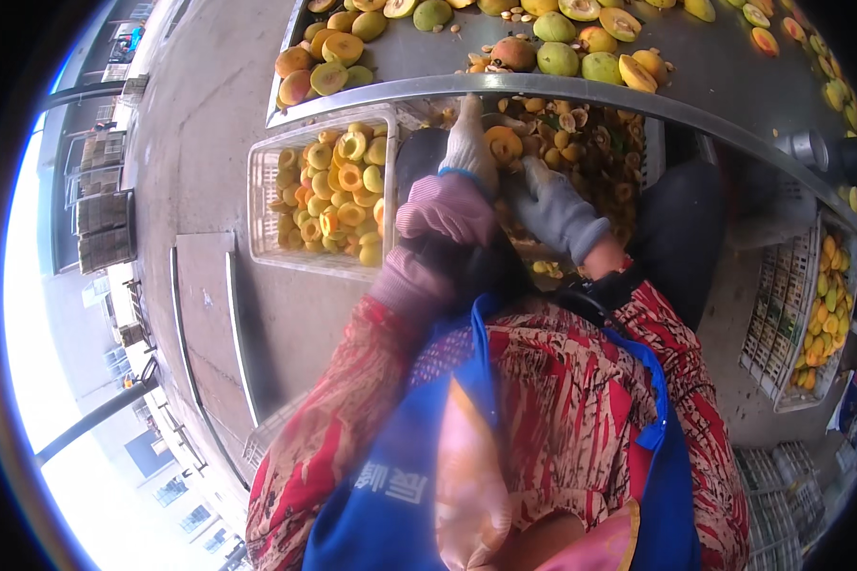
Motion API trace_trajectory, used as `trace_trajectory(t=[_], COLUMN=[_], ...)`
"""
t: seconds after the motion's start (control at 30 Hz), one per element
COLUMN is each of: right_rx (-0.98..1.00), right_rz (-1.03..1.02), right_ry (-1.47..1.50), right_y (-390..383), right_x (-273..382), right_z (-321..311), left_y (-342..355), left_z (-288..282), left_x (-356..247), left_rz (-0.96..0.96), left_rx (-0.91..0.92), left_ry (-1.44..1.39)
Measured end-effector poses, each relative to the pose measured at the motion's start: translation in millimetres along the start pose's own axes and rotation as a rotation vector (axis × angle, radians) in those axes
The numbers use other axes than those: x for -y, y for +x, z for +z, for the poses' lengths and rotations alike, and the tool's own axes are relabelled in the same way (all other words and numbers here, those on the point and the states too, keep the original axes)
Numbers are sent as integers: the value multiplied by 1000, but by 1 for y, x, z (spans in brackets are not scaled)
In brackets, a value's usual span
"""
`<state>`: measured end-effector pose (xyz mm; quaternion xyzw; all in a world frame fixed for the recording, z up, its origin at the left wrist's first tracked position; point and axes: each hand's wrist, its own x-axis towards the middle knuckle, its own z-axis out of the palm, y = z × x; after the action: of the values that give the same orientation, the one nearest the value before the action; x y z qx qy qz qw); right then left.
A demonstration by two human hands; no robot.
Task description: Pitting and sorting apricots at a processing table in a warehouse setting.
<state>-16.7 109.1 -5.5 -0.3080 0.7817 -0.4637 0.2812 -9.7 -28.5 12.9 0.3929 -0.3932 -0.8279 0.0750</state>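
Note:
My left hand (468, 152), in a white knit glove, reaches toward the metal table's near edge. It closes around an apricot half (503, 145), cut face up with a hollow in its middle. Close beside that half, my right hand (554, 202) wears a grey-white glove; its fingers are curled, and whatever they hold is hidden. Under both hands stands a crate of apricot pieces and pits (595, 152), brown and orange, partly covered by the table edge. Left of my knee, a white plastic crate (255, 205) holds many yellow-orange apricot halves.
The metal table (428, 59) runs across the top, with whole and halved apricots and loose pits on it. At the right, another crate (781, 328) of yellow fruit stands on the floor. A flat board with pale rails (205, 324) lies at the left.

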Motion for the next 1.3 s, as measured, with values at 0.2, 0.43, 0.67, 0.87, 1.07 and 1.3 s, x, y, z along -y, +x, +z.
trace_trajectory(t=[0.2,0.43,0.67,0.87,1.07,1.3], right_rx=[51,179,218,315,483,686], right_rz=[-172,48,87,169,438,333], right_ry=[270,337,534,586,1063,1389], right_y=[1,-3,-11,-13,-19,-24], right_x=[-12,5,12,20,20,18], right_z=[5,-12,-15,-19,-27,-31], left_y=[-13,-4,-22,-18,-11,-21], left_z=[6,-1,-4,-2,-7,2], left_x=[12,0,16,7,11,-2], left_rz=[296,105,424,162,157,-67], left_rx=[33,7,-16,-16,178,380], left_ry=[118,225,253,149,73,-152])
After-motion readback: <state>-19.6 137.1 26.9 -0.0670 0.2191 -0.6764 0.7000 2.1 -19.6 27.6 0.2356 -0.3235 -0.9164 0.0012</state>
